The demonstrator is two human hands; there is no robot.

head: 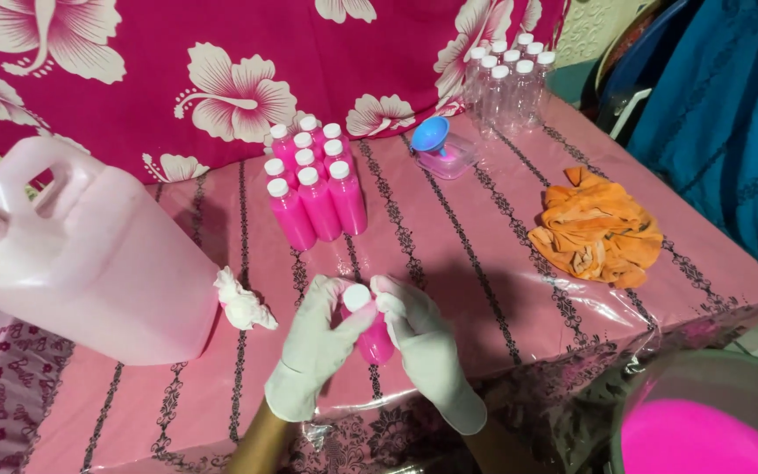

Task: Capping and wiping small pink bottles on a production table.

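Both hands [370, 347] clasp one pink bottle [376, 341].

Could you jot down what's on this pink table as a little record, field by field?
Left hand: gloved, gripping the held bottle
Right hand: gloved, fingers at that bottle's white cap
Held bottle: small, full of pink liquid
Filled bottles: cluster of capped pink ones behind the hands
Empty bottles: clear, capped, at the far corner
Funnel: blue, in a small clear container
Jug: large, pale, on the left
Cloth: orange, crumpled, on the right
Basin: pink liquid, lower right
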